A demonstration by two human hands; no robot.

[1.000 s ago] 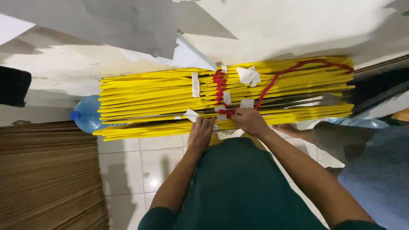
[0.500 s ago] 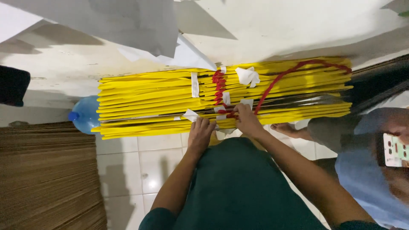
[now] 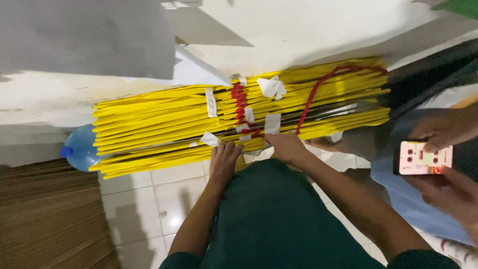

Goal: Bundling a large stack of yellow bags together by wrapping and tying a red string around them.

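A blue water jug sits at the far left, beside one end of a stack of flat yellow sheets. The stack's long axis runs left to right, rising slightly rightward, bound by red cord and white tape strips. My left hand lies flat against its near edge. Just beside it, my right hand touches the same edge, fingers curled; I cannot tell whether it grips anything. Far right, another person's hands hold a phone.

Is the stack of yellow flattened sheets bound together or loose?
Bound. Red cord wraps around the yellow stack, white tape strips cross its edges, and both hands rest on its near edge.
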